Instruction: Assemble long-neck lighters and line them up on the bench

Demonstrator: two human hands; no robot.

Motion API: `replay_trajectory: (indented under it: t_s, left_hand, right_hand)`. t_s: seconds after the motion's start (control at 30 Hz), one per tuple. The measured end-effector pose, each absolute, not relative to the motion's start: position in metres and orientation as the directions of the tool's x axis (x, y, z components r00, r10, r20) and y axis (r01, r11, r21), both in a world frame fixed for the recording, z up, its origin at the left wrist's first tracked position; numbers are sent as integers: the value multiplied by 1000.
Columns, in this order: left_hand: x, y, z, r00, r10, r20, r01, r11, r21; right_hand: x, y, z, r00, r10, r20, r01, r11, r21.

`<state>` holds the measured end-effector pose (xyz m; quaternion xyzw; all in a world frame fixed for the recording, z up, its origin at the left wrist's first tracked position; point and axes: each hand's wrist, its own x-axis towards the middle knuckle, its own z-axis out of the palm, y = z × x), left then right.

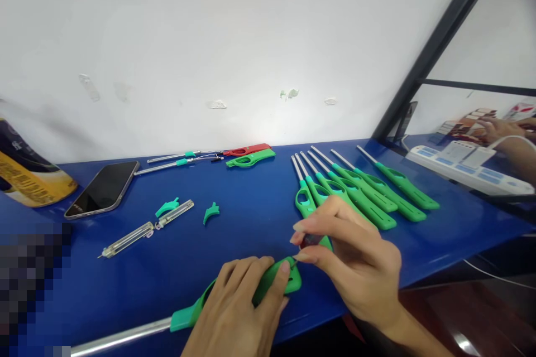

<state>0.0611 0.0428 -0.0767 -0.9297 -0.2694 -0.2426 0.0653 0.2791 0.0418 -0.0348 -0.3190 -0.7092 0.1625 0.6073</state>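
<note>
A left hand (234, 312) is pinning a green lighter (268, 284) flat at the blue counter's (251, 201) near edge while the right hand (355, 268) is pinching a small tool (309, 241) at its end, a job likely demanding steady, light pressure.

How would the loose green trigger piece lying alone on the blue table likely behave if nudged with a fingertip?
The green trigger piece looks small, thin and plastic, so it is probably very light and stiff. On the glossy blue table it would likely skid or spin rather than roll, given its curved, flat shape.
</note>
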Motion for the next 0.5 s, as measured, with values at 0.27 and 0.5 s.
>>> replay_trajectory:
  t_s: [0.27, 0.5]
  left_hand:
    - [61, 44, -79, 737, 393, 549, 534, -837, -117]
    - [57, 41, -59, 694, 340, 634, 578, -789, -209]
  right_hand:
    - [279, 43, -34, 361, 481, 799, 147, 817, -558]
    - [285, 32, -25, 210, 779, 591, 186, 561, -806]
